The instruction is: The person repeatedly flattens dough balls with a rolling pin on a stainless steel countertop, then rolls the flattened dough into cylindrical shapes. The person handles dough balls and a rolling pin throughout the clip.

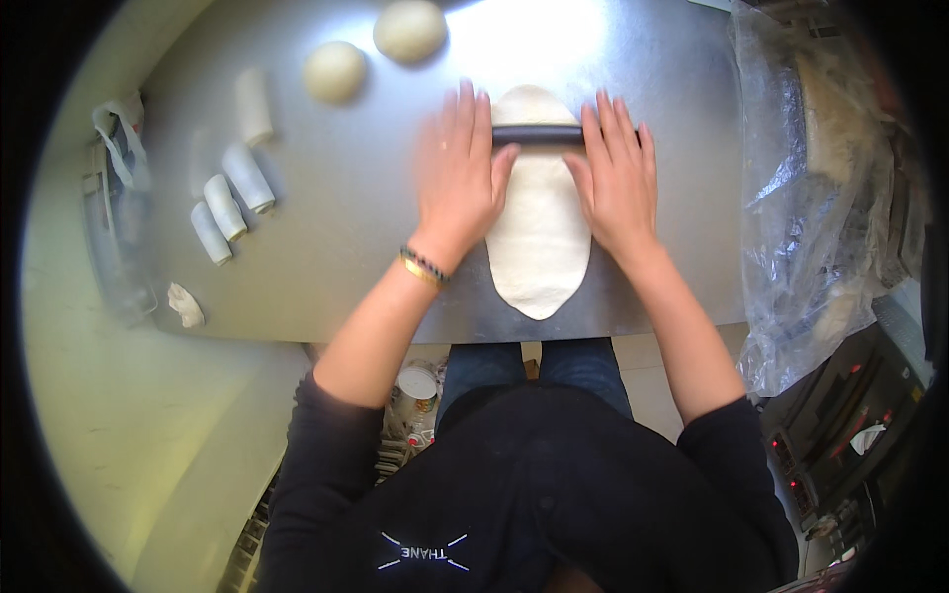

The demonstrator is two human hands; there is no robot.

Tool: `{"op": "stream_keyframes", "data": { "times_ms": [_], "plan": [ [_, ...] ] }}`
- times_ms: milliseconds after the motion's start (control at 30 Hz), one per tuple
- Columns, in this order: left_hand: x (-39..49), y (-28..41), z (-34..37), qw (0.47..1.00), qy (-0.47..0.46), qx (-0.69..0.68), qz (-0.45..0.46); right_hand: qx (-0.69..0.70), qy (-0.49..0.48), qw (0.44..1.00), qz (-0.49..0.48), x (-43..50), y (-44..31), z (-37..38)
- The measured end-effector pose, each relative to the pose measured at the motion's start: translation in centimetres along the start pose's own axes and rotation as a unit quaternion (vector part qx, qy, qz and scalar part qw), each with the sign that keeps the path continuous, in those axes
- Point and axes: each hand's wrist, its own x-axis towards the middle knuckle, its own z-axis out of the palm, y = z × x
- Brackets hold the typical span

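Observation:
A long oval sheet of flattened dough (540, 237) lies lengthwise before me on the metal worktop (356, 267). Across its far part rests a dark rolling pin (537, 135). My left hand (460, 167) lies flat over the pin's left end, fingers stretched forward and slightly blurred; that end is hidden beneath it. On the other end, my right hand (619, 167) also presses flat with fingers extended, and the pin's tip shows by the little finger. Neither hand's fingers are curled round the pin. Both thumbs point inward, close to the dough's edges.
Two dough balls, a nearer one (335, 72) and a farther one (410, 31), sit at the far left-centre. Several rolled dough pieces (248, 178) lie at left, with a dough scrap (185, 305) near the front edge. Clear plastic sheeting (786, 222) covers things along the right side.

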Motion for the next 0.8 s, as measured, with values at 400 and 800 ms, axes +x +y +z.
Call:
{"op": "stream_keyframes", "data": {
  "times_ms": [400, 800],
  "plan": [
    [4.5, -0.6, 1.0, 0.99, 0.011, -0.138, 0.001, 0.034, 0.011, 0.999, -0.031, -3.5, 1.2, -2.6],
    [6.0, -1.2, 0.5, 0.957, -0.064, -0.283, -0.019, -0.092, 0.095, 0.956, 0.26, -11.6, 8.5, -6.6]
  ]
}}
